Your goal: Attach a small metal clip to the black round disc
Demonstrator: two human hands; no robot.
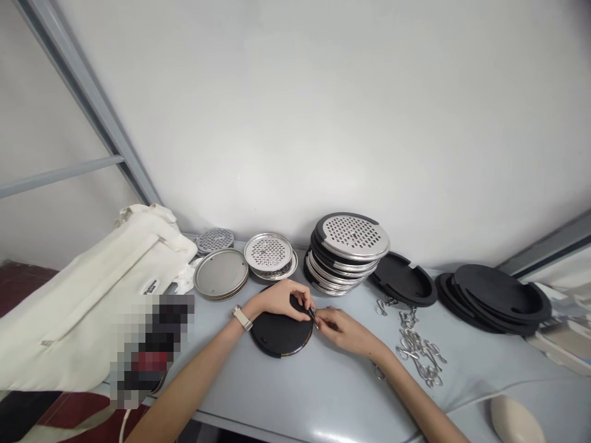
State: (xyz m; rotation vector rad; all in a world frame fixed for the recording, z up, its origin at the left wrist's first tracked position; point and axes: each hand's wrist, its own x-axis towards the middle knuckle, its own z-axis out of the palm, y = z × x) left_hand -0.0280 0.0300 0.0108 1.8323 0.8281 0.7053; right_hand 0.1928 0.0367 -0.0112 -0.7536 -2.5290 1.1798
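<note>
Although the grey table [286, 406] runs out of sight, I can see a cream bag [92, 307] at its left, contents hidden. Pale bins [566, 344] are cut off at the right, whatever is inside unclear. On the table lies a black disc [281, 335], partly covered by the left hand [284, 298] gripping its rim; the right hand [339, 329] pinches a small metal piece [314, 313], mostly obscured.

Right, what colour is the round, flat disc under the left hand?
The disc under the left hand is mostly black, best seen in the head view.
</note>
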